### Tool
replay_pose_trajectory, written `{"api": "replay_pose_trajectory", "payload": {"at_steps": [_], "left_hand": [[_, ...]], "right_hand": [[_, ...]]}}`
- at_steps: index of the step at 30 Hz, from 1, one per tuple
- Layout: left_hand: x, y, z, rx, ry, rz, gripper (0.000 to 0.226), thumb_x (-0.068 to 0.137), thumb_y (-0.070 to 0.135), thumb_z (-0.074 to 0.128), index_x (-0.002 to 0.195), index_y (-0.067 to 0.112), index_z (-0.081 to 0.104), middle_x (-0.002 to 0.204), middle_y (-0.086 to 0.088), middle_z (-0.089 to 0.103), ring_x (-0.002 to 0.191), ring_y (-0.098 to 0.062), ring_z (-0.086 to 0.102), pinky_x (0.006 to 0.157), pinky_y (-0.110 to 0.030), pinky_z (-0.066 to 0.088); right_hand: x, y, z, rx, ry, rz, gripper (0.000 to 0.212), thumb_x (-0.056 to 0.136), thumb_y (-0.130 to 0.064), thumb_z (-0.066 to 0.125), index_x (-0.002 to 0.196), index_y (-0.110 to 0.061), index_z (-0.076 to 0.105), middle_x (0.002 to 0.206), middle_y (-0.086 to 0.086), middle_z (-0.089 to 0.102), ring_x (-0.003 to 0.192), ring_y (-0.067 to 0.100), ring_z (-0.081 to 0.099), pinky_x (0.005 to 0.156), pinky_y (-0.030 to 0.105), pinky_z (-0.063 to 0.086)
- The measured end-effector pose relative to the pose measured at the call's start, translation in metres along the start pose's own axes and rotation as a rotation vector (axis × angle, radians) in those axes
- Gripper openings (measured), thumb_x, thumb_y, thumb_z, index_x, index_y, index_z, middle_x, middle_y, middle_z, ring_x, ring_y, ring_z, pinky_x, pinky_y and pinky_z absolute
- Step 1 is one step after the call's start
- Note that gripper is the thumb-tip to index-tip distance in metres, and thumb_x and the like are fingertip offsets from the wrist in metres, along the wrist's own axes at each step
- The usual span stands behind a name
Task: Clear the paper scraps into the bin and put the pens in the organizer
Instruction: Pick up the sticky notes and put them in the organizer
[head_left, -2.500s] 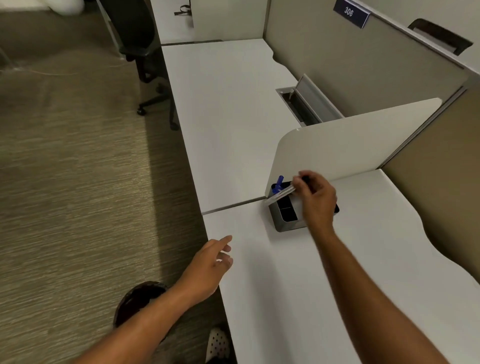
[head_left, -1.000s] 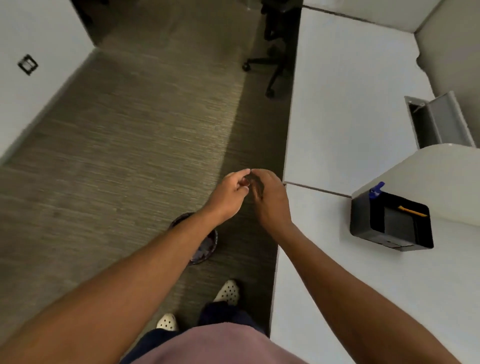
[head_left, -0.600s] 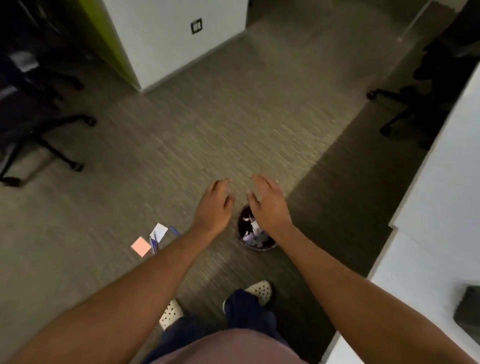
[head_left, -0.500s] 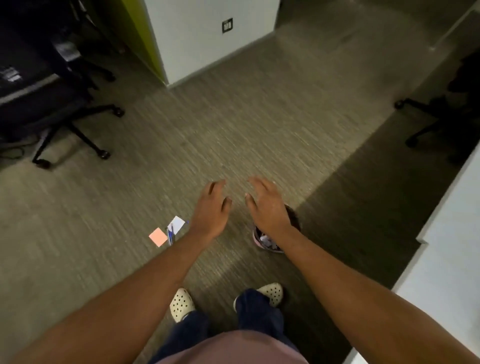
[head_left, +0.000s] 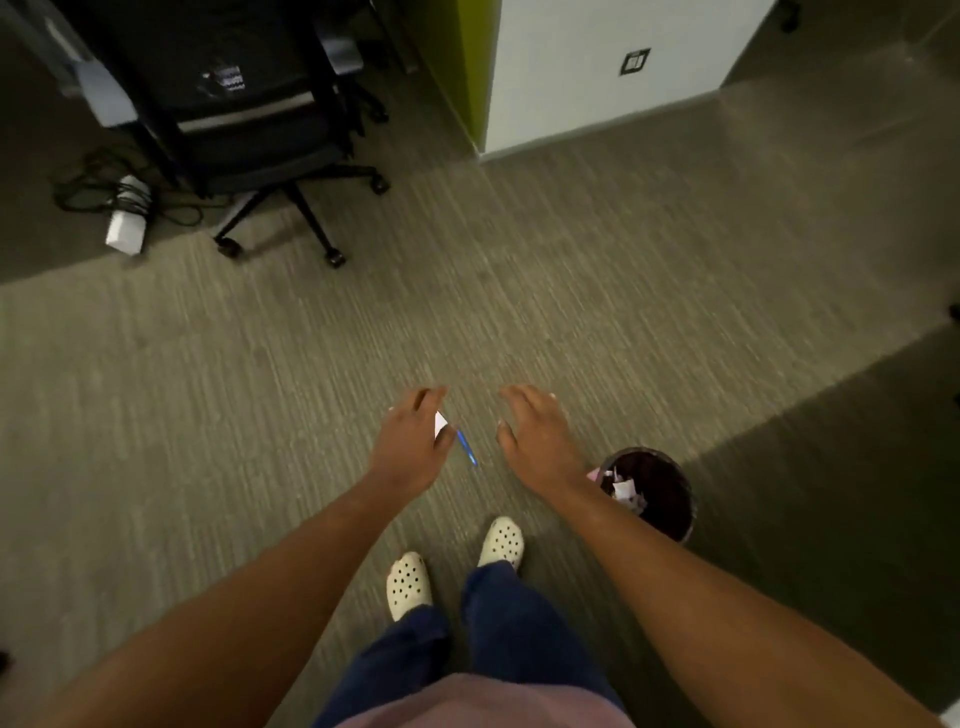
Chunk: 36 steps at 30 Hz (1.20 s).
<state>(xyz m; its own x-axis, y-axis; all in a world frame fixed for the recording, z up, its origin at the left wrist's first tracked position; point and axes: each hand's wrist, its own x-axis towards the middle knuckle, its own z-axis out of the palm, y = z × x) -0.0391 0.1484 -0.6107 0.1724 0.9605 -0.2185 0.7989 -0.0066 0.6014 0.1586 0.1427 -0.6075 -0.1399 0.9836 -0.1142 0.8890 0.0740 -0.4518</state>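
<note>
Carpet (head_left: 623, 312) under both hands, fingers spread and empty; bin (head_left: 655, 493) beside the right hand (head_left: 540, 441).

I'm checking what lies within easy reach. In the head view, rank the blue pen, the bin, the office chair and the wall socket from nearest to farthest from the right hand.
1. Blue pen, on the carpet just left of the right hand.
2. Bin, at its right, by the wrist.
3. Office chair, far upper left.
4. Wall socket, far up on the white wall.

Chair and socket are close to call.
</note>
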Motion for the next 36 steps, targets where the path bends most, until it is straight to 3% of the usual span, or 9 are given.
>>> {"api": "replay_pose_trajectory", "payload": {"at_steps": [4,10,20,29,33,36], "left_hand": [[0.007,-0.025,0.026,0.011,-0.018,-0.102,0.054,0.098,0.023,0.062,0.148,0.008,0.047,0.142,-0.013,0.055,0.125,-0.032,0.057,0.103,-0.045,0.049],[0.024,-0.090,0.084,0.002,-0.073,-0.202,0.056,0.097,0.020,0.064,0.149,0.009,0.047,0.137,-0.012,0.057,0.122,-0.031,0.059,0.099,-0.042,0.051],[0.087,-0.260,0.247,-0.020,-0.251,-0.351,0.053,0.101,0.027,0.057,0.150,0.015,0.044,0.138,-0.010,0.056,0.124,-0.028,0.059,0.099,-0.041,0.050],[0.158,-0.428,0.393,0.004,-0.342,-0.405,0.050,0.095,0.015,0.063,0.144,0.008,0.052,0.137,-0.020,0.056,0.125,-0.037,0.059,0.104,-0.044,0.049],[0.184,-0.479,0.428,0.071,-0.322,-0.409,0.041,0.093,0.013,0.066,0.134,0.005,0.061,0.135,-0.020,0.056,0.115,-0.039,0.062,0.099,-0.044,0.052],[0.210,-0.509,0.443,0.185,-0.318,-0.317,0.030,0.090,0.009,0.068,0.119,0.002,0.067,0.146,-0.021,0.047,0.123,-0.040,0.059,0.104,-0.044,0.050]], "right_hand": [[0.020,0.018,0.036,0.028,-0.095,-0.014,0.042,0.097,-0.014,0.058,0.139,-0.011,0.057,0.138,0.008,0.059,0.126,0.027,0.056,0.112,0.044,0.043],[0.042,0.057,0.122,-0.021,-0.267,0.002,0.046,0.101,-0.017,0.053,0.146,-0.009,0.053,0.148,0.010,0.054,0.137,0.028,0.048,0.118,0.036,0.030],[0.087,0.138,0.325,0.042,-0.348,0.177,0.046,0.095,-0.011,0.057,0.141,-0.009,0.060,0.140,0.013,0.059,0.129,0.031,0.055,0.113,0.043,0.041],[0.118,0.223,0.524,0.013,-0.505,0.189,0.046,0.095,-0.010,0.057,0.140,-0.008,0.058,0.140,0.015,0.056,0.128,0.035,0.054,0.112,0.044,0.041],[0.119,0.236,0.573,0.030,-0.486,0.167,0.043,0.092,-0.007,0.058,0.135,-0.006,0.061,0.135,0.016,0.060,0.125,0.036,0.056,0.112,0.045,0.042],[0.113,0.239,0.594,0.063,-0.483,0.146,0.042,0.092,-0.006,0.059,0.134,-0.004,0.062,0.136,0.017,0.060,0.128,0.036,0.055,0.114,0.046,0.041]]}}
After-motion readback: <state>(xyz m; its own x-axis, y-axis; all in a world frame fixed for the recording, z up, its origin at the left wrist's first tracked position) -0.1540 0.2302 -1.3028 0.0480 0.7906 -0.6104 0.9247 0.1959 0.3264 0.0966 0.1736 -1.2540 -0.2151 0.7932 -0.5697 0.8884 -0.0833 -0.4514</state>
